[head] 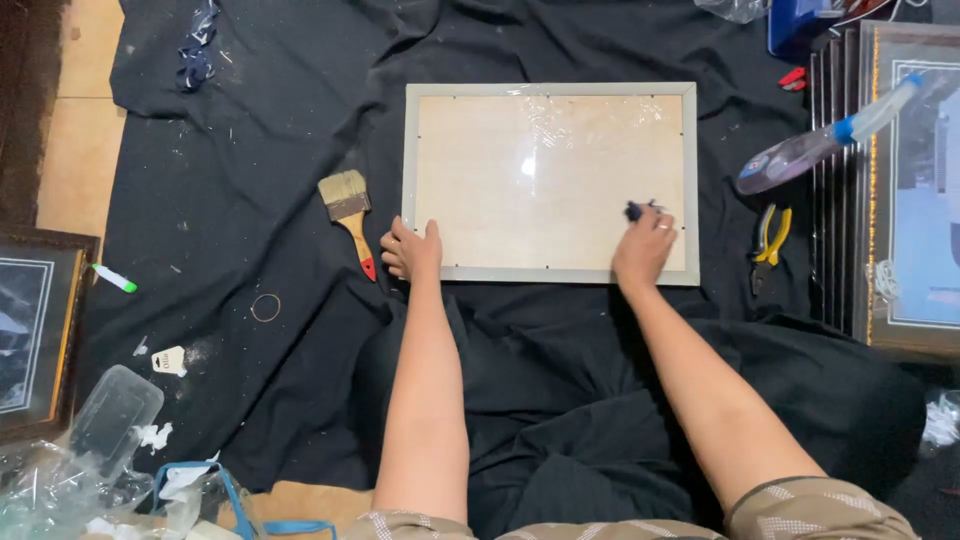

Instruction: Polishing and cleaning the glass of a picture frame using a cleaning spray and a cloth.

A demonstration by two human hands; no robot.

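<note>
On the black cloth lies a pale frame, face down or glazed, I cannot tell which; the left hand rests fingers loosely curled on its lower-left corner, gripping nothing, while the right hand is closed around a small dark tool pressed to the panel near the right edge. Risk, in my judgement: the tool may slip and scratch the glossy panel, or the frame may shift on the loose cloth under light bracing. Brush and pliers lie just beside it, untouched.
</note>
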